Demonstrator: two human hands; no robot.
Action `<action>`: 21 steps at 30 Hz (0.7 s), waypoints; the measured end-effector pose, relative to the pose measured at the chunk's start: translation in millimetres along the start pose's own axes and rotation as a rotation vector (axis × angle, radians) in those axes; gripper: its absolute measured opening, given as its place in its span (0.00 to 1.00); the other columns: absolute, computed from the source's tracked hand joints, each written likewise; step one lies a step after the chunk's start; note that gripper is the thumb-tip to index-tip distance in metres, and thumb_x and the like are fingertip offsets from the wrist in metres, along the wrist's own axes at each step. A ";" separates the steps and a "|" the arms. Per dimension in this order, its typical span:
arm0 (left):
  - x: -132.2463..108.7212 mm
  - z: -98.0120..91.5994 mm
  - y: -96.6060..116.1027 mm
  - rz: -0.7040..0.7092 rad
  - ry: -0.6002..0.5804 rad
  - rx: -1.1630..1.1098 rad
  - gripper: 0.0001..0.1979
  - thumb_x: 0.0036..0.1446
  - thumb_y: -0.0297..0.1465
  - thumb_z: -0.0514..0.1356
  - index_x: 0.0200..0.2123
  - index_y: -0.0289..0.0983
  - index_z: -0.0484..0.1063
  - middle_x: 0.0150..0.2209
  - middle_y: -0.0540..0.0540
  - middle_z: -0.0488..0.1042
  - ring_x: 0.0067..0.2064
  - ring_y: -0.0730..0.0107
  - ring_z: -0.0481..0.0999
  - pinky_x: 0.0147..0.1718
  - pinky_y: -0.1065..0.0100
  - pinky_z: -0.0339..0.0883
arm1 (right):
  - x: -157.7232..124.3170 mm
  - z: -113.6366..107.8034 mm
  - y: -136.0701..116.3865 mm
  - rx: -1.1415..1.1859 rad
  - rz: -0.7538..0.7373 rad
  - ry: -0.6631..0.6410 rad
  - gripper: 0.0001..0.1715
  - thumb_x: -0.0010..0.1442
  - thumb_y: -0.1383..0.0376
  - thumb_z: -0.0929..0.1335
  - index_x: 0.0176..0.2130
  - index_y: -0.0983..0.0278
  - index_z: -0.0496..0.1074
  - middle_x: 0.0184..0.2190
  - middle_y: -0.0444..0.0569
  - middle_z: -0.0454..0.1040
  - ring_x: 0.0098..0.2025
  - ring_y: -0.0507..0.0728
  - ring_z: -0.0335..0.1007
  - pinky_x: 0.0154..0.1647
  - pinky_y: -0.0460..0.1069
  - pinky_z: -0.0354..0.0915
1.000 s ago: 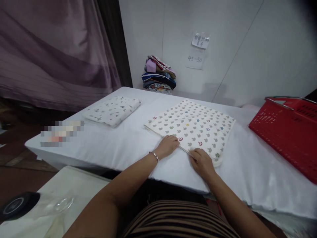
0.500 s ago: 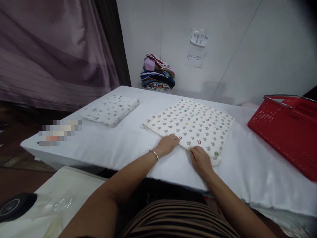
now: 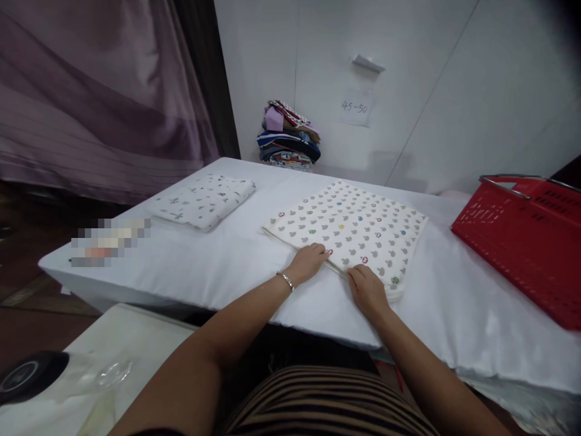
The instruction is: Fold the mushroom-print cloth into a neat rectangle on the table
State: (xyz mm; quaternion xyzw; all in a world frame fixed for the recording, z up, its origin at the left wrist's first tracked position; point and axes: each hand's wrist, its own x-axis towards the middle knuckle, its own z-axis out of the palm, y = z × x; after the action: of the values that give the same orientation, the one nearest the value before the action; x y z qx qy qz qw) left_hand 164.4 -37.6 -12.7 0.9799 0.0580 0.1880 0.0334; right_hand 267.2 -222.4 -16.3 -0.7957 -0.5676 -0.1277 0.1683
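Just beyond both hands' fingers (image 3: pixel 319 249) (image 3: pixel 357 274) lies the printed cloth (image 3: pixel 351 221), its near edge pinched

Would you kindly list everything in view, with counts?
patterned cloth: one, cream, centre
folded cloth: one, white, table's left
pixelated item: one, beige-orange, table's left
basket: one, red, table's right
table: one, white, centre
fabric pile: one, multicoloured, beyond table
papers: two, white, on wall
wall: one, pale grey, back
curtain: one, purple, left
low surface: one, off-white, lower left
round object: one, black, lower left
clear item: one, colourless, low surface
bracelet: one, silver, left wrist
striped top: one, brown-black, bottom
left hand: one, bare, patterned cloth's edge
right hand: one, bare, same edge
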 end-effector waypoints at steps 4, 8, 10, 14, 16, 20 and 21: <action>-0.3 -1.9 1.2 -0.005 0.020 0.010 0.20 0.67 0.34 0.41 0.36 0.37 0.71 0.35 0.45 0.69 0.38 0.68 0.66 0.31 0.68 0.56 | 2.4 -0.1 -1.1 -0.014 -0.001 -0.025 0.12 0.63 0.66 0.59 0.40 0.64 0.70 0.36 0.52 0.70 0.40 0.57 0.64 0.40 0.49 0.60; -1.7 -1.2 3.7 -0.003 0.074 0.079 0.18 0.67 0.32 0.42 0.37 0.36 0.70 0.34 0.45 0.69 0.38 0.69 0.66 0.31 0.68 0.57 | 5.7 -1.5 0.1 0.009 0.004 0.002 0.13 0.64 0.65 0.59 0.40 0.63 0.71 0.34 0.50 0.71 0.39 0.56 0.65 0.38 0.48 0.61; -4.0 -1.1 6.6 0.014 0.090 0.110 0.16 0.66 0.30 0.44 0.35 0.35 0.70 0.35 0.45 0.69 0.39 0.68 0.66 0.31 0.68 0.56 | 6.3 -1.1 1.9 0.030 0.022 0.050 0.14 0.64 0.65 0.59 0.39 0.63 0.72 0.34 0.49 0.72 0.39 0.55 0.66 0.38 0.48 0.61; -7.6 0.1 14.6 0.100 0.034 0.110 0.12 0.63 0.27 0.48 0.33 0.36 0.71 0.33 0.46 0.69 0.37 0.68 0.66 0.29 0.69 0.56 | 5.4 2.1 4.3 0.054 0.012 0.092 0.15 0.65 0.64 0.58 0.39 0.63 0.72 0.34 0.49 0.72 0.39 0.55 0.66 0.39 0.48 0.61; -7.2 0.9 18.7 0.124 0.012 0.094 0.11 0.62 0.28 0.50 0.34 0.38 0.72 0.32 0.47 0.69 0.36 0.69 0.66 0.28 0.69 0.56 | 4.7 3.6 4.4 0.065 0.002 0.111 0.15 0.65 0.64 0.58 0.39 0.63 0.72 0.34 0.50 0.72 0.39 0.55 0.66 0.39 0.48 0.62; -6.1 0.6 25.5 0.140 0.040 0.100 0.12 0.62 0.27 0.49 0.31 0.37 0.71 0.30 0.47 0.68 0.33 0.70 0.67 0.28 0.69 0.57 | 4.1 4.5 3.8 0.094 0.005 0.162 0.15 0.64 0.64 0.59 0.40 0.63 0.72 0.34 0.50 0.73 0.39 0.55 0.67 0.39 0.48 0.63; -6.5 0.6 26.5 0.148 0.049 0.101 0.12 0.62 0.26 0.49 0.30 0.36 0.70 0.30 0.47 0.68 0.33 0.71 0.67 0.28 0.69 0.57 | 4.2 4.4 3.7 0.100 0.009 0.170 0.15 0.64 0.64 0.59 0.40 0.63 0.72 0.34 0.50 0.73 0.39 0.55 0.67 0.39 0.48 0.63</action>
State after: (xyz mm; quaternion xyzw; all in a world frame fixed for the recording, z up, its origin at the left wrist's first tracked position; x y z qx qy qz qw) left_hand 161.2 -64.7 -13.3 0.9771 -0.0044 0.2106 -0.0315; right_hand 272.1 -218.0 -19.2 -0.7752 -0.5532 -0.1656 0.2562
